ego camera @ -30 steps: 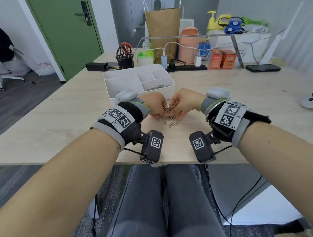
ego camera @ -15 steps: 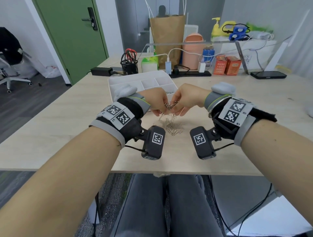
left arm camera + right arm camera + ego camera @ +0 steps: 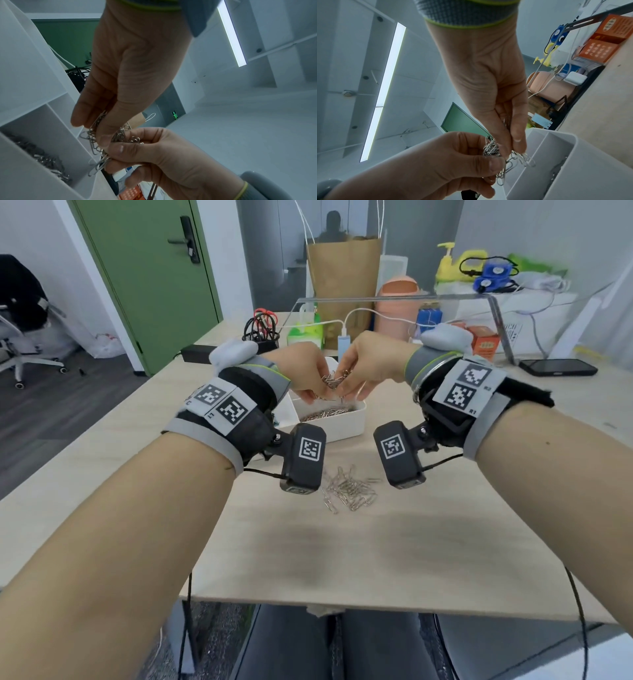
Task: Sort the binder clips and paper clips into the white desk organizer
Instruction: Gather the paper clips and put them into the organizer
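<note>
From the head view, my left hand (image 3: 301, 371) and my right hand (image 3: 370, 364) meet fingertip to fingertip above the white plastic desk organizer (image 3: 346, 422), and together they pinch a tangled clump of silver wire paper clips (image 3: 334, 380). Below them, the near right compartment of the organizer holds a layer of silver paper clips (image 3: 325, 414). Nearer to me, on the pale wooden desk (image 3: 342, 549), a loose heap of silver paper clips (image 3: 349, 489) lies between the two black wrist cameras. My wrist bands carry square black-and-white code markers; beside those on the right band I read "R1" and "R2". Far right lies a black phone (image 3: 558, 367), and behind the hands stands a brown paper bag (image 3: 342, 278).

In the left wrist view, my left hand (image 3: 130, 65) curls its thumb and fingers round the paper clip clump (image 3: 102, 142), and my right hand (image 3: 161, 151) grips the same clump from below. To the left, the organizer (image 3: 30, 83) shows its dividers, with dark clips in the nearest compartment. A small green sign glows far off; its writing is too small to read.

In the right wrist view, my right hand (image 3: 488, 75) pinches the clump (image 3: 501, 154) between thumb and fingers, my left hand (image 3: 440, 159) holds it too, and it hangs above the organizer (image 3: 573, 169). Two orange patterned cardboard boxes (image 3: 600, 50) stand far right.
</note>
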`<state>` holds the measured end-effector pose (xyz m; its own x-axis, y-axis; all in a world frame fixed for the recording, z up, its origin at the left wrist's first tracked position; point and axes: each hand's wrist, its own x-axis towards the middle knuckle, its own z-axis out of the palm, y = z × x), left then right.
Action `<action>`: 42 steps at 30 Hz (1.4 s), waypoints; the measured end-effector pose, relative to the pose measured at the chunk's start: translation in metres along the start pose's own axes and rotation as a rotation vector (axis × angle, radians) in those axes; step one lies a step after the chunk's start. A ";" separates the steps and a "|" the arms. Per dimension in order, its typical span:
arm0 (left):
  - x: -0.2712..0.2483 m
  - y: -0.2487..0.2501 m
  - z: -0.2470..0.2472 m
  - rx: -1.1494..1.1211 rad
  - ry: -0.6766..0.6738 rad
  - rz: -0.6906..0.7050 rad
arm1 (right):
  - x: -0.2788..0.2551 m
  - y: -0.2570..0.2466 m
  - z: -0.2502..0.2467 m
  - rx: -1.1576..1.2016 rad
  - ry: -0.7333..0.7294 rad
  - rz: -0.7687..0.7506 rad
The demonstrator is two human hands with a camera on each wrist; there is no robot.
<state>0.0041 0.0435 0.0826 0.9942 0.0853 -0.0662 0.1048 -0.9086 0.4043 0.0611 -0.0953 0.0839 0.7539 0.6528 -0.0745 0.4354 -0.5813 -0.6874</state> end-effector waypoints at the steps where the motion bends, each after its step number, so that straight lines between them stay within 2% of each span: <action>1: 0.004 -0.001 -0.002 -0.005 0.004 -0.010 | 0.006 -0.001 -0.001 -0.018 0.001 -0.002; 8: 0.024 -0.010 0.017 0.189 0.024 -0.104 | 0.034 0.013 0.011 -0.192 0.012 0.018; 12: 0.020 -0.010 0.020 0.264 -0.031 -0.065 | 0.034 0.020 0.013 -0.171 0.021 0.039; 14: 0.018 -0.010 0.021 0.272 0.004 -0.042 | 0.031 0.022 0.013 -0.159 0.017 0.031; 17: 0.014 -0.010 0.027 0.202 0.065 -0.017 | 0.022 0.024 0.013 -0.229 0.049 -0.027; 21: -0.006 -0.007 0.036 -0.035 0.098 0.093 | -0.001 0.028 0.012 -0.222 0.126 -0.078; 24: -0.019 -0.003 0.047 -0.136 -0.040 0.071 | -0.019 0.036 0.019 -0.178 0.081 -0.054; 27: -0.036 0.001 0.065 0.057 -0.246 -0.017 | -0.041 0.045 0.032 -0.178 -0.036 0.020; 29: -0.049 0.003 0.074 0.209 -0.308 -0.042 | -0.053 0.050 0.041 -0.199 -0.113 0.081; 31: -0.060 0.005 0.080 0.269 -0.297 -0.031 | -0.066 0.054 0.051 -0.206 -0.172 0.138; 33: -0.068 0.009 0.080 0.219 -0.278 -0.041 | -0.072 0.055 0.059 -0.248 -0.212 0.169; 39: -0.082 0.015 0.084 0.161 -0.238 -0.037 | -0.087 0.045 0.073 -0.388 -0.239 0.140; 42: -0.083 0.014 0.076 0.140 -0.078 -0.082 | -0.093 0.043 0.074 -0.392 -0.180 0.117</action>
<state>-0.0786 -0.0070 0.0247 0.9768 0.1345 -0.1669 0.1758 -0.9483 0.2642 -0.0270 -0.1451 0.0081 0.7268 0.6253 -0.2842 0.5318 -0.7741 -0.3434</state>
